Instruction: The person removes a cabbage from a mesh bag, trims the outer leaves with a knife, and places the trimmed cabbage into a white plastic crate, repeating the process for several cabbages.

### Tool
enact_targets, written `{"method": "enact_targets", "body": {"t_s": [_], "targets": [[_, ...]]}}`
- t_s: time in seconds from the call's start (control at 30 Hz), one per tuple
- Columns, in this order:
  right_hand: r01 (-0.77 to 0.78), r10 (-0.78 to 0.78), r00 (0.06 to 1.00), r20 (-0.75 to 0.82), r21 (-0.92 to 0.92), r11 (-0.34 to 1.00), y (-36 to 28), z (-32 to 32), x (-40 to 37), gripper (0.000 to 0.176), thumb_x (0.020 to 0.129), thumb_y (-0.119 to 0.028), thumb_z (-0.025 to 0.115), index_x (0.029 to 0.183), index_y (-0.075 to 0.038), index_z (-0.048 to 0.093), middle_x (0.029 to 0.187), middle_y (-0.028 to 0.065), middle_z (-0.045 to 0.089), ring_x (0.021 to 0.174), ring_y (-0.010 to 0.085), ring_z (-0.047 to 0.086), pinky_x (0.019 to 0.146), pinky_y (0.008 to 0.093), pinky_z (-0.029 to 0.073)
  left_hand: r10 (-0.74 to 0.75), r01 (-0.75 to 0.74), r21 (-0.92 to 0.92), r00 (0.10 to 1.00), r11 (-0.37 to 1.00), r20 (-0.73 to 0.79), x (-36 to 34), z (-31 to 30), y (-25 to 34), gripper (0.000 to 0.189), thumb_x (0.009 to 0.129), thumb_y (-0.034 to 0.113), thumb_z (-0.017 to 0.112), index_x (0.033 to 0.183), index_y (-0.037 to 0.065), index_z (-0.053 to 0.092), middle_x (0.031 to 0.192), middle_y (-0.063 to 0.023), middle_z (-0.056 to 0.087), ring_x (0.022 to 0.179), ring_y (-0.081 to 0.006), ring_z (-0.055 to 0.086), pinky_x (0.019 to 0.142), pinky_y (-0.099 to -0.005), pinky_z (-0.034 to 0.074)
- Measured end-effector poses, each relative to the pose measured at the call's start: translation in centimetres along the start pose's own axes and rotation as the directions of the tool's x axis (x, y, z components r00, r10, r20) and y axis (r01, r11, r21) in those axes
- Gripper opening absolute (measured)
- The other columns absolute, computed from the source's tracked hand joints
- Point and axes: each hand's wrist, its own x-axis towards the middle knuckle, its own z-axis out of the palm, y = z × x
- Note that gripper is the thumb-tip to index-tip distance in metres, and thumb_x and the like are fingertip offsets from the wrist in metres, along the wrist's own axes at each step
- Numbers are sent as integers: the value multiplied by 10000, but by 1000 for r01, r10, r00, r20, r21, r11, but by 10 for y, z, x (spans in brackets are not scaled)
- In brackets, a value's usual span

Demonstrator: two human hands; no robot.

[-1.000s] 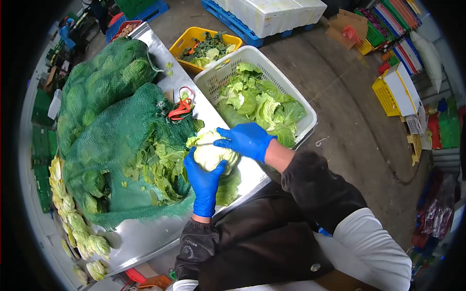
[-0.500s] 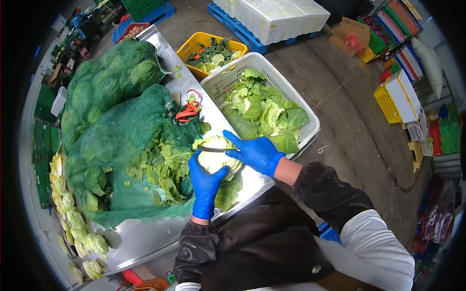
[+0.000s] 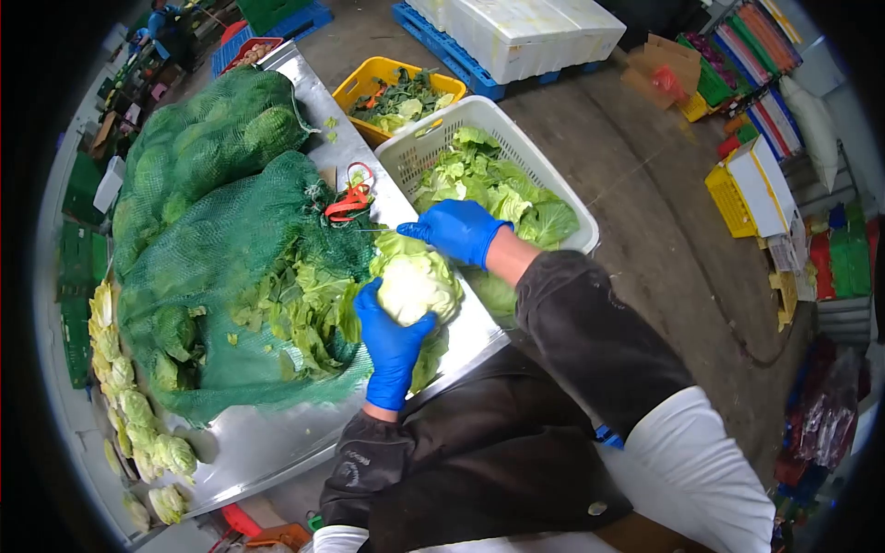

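Note:
My left hand, in a blue glove, grips the near left side of a pale trimmed cabbage on the metal table. My right hand, gloved too, is closed round a knife; its thin blade shows nearly edge-on, pointing left above the far side of the cabbage. A loose green leaf stands out at the cabbage's far edge. Left of my left hand, trimmed leaves lie by the mouth of a green mesh sack.
A white crate of cabbage leaves stands right of the table, with a yellow crate of greens behind it. Another full mesh sack lies farther back. Several Chinese cabbages line the left edge. White foam boxes stand beyond.
My right hand and the knife have moved away from the cabbage's top, to its far side. The blade has turned edge-on. My left hand keeps its hold, and the cabbage's pale top is now uncovered.

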Motion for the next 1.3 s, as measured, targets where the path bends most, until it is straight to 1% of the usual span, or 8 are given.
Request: {"method": "enact_targets", "body": {"t_s": [0.33,0.43,0.53,0.8,0.87,1.0,1.2,1.3], "targets": [[-14,137,849,-511,238,971,24,69,20,207,819,-283,606,863,-107,706,846,188,675,816,369,654,727,464,517,208,-203,-122,978,971,26,-45,-20,-38,963,569,253,852,1355,-16,366,1311,-223,407,1230,-372,412,1054,-448,343],[-213,338,859,-384,332,919,43,72,3,306,830,-378,619,845,-85,704,834,190,675,802,369,656,726,456,519,168,-168,-26,986,985,-7,-52,-26,-40,929,572,213,843,1360,24,390,1340,-181,404,1287,-362,350,1087,-432,299],[-127,155,987,-48,373,919,-3,59,-49,595,779,-631,636,838,-40,686,814,199,672,785,356,664,724,438,521,43,-41,-28,996,999,76,-43,-32,-28,969,562,206,848,1374,14,356,1348,-199,384,1288,-365,348,1082,-437,306],[267,-70,936,-345,567,779,-4,93,-71,447,778,-276,763,1094,7,623,746,91,624,571,155,565,561,304,478,126,-130,195,991,972,33,-40,-17,-2,1093,533,307,879,1385,-26,281,1405,-276,289,1285,-431,331,1083,-479,296],[-106,-22,992,121,937,333,13,82,-73,384,808,-160,711,1143,-3,608,744,30,612,529,72,511,476,232,416,100,-90,214,994,973,-35,-42,-12,-11,1151,530,390,898,1397,-28,266,1422,-289,242,1292,-441,320,1092,-477,288],[-182,-81,978,192,976,120,45,80,-75,386,786,-105,671,1149,7,601,597,8,527,428,47,429,392,209,343,16,-15,164,1000,986,-7,-40,-17,-16,1184,531,442,897,1406,-31,253,1430,-295,223,1299,-439,311,1101,-478,275],[32,156,966,-207,692,721,64,98,-58,374,719,-131,685,1082,-49,663,820,106,683,740,204,658,674,341,521,94,-93,224,996,970,3,-54,-18,-12,1044,616,305,821,1419,-36,248,1413,-265,313,1307,-437,308,1121,-504,236],[-208,308,934,-184,421,883,59,96,-58,529,704,-281,759,1158,-42,630,916,162,691,855,323,670,791,407,516,115,-108,188,993,976,-28,-59,-15,-36,1033,631,265,774,1444,-39,213,1441,-259,305,1340,-458,259,1138,-526,181]]}}
